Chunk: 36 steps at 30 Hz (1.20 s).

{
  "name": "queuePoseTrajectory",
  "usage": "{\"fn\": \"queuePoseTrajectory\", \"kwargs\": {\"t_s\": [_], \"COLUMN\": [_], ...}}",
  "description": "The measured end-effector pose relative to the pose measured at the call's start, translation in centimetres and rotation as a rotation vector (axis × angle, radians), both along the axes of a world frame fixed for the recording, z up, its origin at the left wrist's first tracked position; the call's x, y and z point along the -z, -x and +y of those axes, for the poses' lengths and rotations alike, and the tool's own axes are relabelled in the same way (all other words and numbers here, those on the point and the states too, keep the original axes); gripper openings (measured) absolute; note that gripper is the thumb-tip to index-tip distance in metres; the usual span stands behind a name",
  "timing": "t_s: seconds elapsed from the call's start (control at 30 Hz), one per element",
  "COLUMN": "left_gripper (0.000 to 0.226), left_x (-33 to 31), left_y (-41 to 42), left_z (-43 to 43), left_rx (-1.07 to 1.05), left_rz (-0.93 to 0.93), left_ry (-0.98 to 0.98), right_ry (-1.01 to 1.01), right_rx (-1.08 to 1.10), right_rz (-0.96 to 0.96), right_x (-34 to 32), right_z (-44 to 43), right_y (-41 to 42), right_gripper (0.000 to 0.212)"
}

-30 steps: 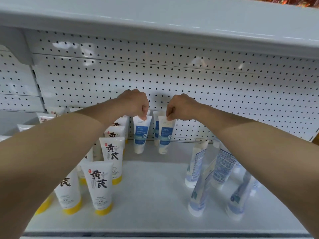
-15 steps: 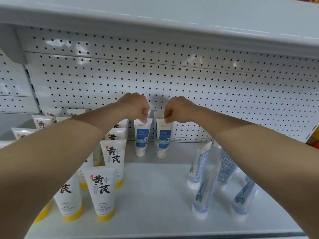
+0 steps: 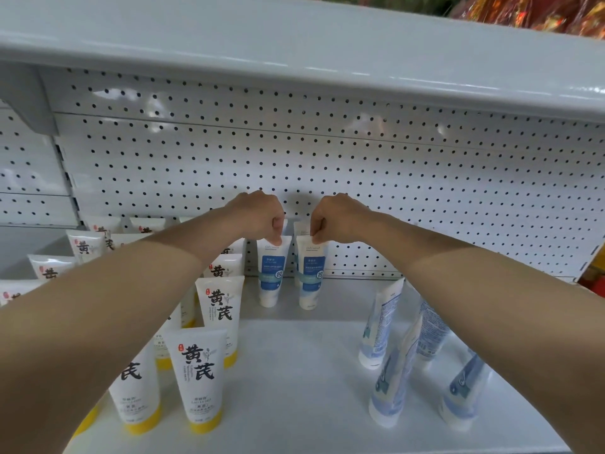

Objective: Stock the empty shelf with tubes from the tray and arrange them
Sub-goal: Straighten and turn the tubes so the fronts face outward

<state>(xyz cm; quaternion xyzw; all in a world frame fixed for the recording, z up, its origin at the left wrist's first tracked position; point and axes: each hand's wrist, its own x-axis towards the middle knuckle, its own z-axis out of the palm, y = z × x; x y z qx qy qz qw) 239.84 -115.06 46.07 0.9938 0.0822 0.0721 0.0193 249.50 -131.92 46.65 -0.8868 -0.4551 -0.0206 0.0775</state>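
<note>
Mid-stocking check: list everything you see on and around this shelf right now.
Yellow-capped tubes: at least ten, white with black characters, rows at shelf left.
Blue-label tubes: two in front, others partly hidden behind, white, upright at rear centre.
Pale blue tubes: four seen, leaning, shelf right.
Shelf: one, white.
Pegboard: white, behind.
Upper shelf: one, white, overhead.
Red-gold packaging: top right, count unclear.
Left hand: pinches the left front tube's top.
Right hand: pinches the right one's top.
</note>
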Motion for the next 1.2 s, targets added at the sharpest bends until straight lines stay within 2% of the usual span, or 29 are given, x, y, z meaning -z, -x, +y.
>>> {"fn": "queuePoseTrajectory", "kwargs": {"t_s": [0.43,1.2], "left_gripper": [0.02,0.017], "left_x": [-0.1,-0.6], "left_y": [0.7,0.3], "left_z": [0.4,0.2], "left_rx": [0.028,0.05], "left_rz": [-0.002,0.034], "left_ry": [-0.016,0.007], "right_ry": [0.09,0.054], "right_rx": [0.108,0.129], "right_rz": [-0.068,-0.064], "right_x": [-0.3,-0.6], "right_z": [0.3,0.5], "right_y": [1.4,1.8], "right_gripper": [0.007,0.008]}}
